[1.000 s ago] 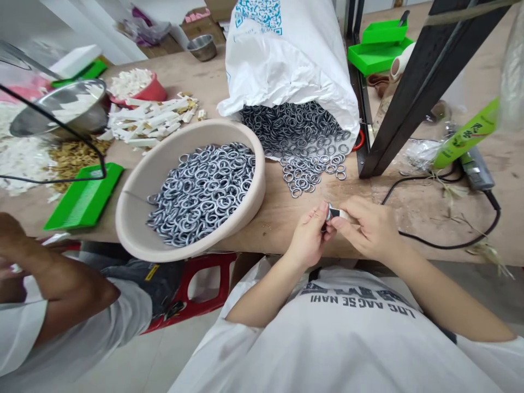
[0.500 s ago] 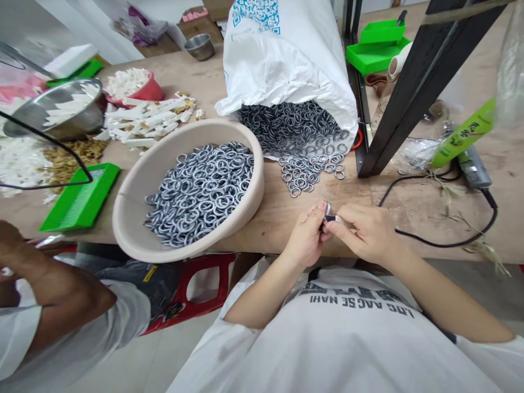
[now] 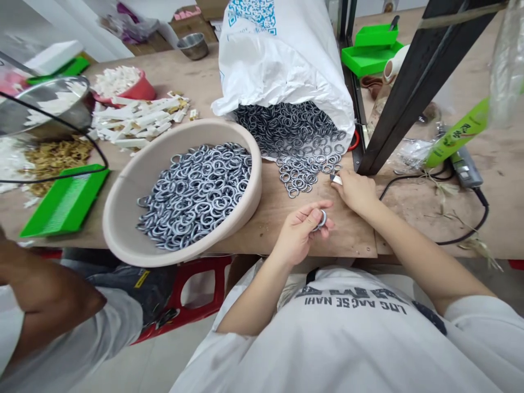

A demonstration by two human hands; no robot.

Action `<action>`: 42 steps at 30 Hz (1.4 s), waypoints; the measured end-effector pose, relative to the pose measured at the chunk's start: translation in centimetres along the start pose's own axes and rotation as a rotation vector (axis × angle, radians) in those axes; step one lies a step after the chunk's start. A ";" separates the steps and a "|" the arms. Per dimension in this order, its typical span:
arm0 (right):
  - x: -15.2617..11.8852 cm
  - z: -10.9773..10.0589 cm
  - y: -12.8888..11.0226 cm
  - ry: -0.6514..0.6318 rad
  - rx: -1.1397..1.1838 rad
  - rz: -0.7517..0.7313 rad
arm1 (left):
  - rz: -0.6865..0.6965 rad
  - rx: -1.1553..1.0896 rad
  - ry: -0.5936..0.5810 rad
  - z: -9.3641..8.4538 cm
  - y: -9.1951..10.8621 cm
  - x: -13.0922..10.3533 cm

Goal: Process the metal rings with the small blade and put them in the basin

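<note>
My left hand [image 3: 298, 232] is over the table's front edge, thumb and fingers pinching one grey metallic ring [image 3: 322, 220]. Farther forward and to the right, my right hand [image 3: 356, 190] is closed around a small white tool with a dark, flat tip [image 3: 336, 179]; its exact kind is not clear. That tip lies beside a loose pile of grey rings [image 3: 298, 177] on the wooden table. The pile spills from the mouth of a white sack [image 3: 282, 65] full of similar rings. To the left, a large beige basin [image 3: 111, 218] holds many shinier rings.
A black metal post [image 3: 409, 98] slants up at the right, near a corded grey device [image 3: 467, 169]. Green trays [image 3: 370, 60] are behind it. At the left are white strips [image 3: 135, 123], a steel bowl [image 3: 84, 109], a green tray [image 3: 65, 204] and a co-worker's arm [image 3: 49, 289].
My hands have separated. The right one moved forward with the white tool to the ring pile, while the left stayed low with the ring. The whole view shifted slightly.
</note>
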State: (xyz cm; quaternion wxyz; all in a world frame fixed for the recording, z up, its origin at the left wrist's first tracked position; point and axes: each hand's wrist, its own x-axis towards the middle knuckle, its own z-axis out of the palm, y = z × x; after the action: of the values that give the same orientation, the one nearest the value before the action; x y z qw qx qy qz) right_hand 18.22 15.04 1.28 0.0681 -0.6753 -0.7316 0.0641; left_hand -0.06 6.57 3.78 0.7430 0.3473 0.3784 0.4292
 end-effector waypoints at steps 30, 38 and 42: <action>-8.0 -4.1 -0.8 0.111 0.707 -0.359 | -0.117 -0.124 0.052 3.0 0.3 0.8; -8.8 -4.2 -1.3 0.096 0.470 -0.380 | -0.168 -0.164 0.044 3.1 0.4 0.7; -8.9 -3.9 -1.1 0.131 0.463 -0.393 | -0.188 -0.190 0.021 3.0 0.5 0.4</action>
State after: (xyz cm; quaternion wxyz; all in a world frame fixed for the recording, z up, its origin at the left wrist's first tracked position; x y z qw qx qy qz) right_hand 18.60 6.10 5.22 0.2783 -0.4901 -0.8081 0.1712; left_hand 2.52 6.58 5.48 0.8054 0.2340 0.3747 0.3951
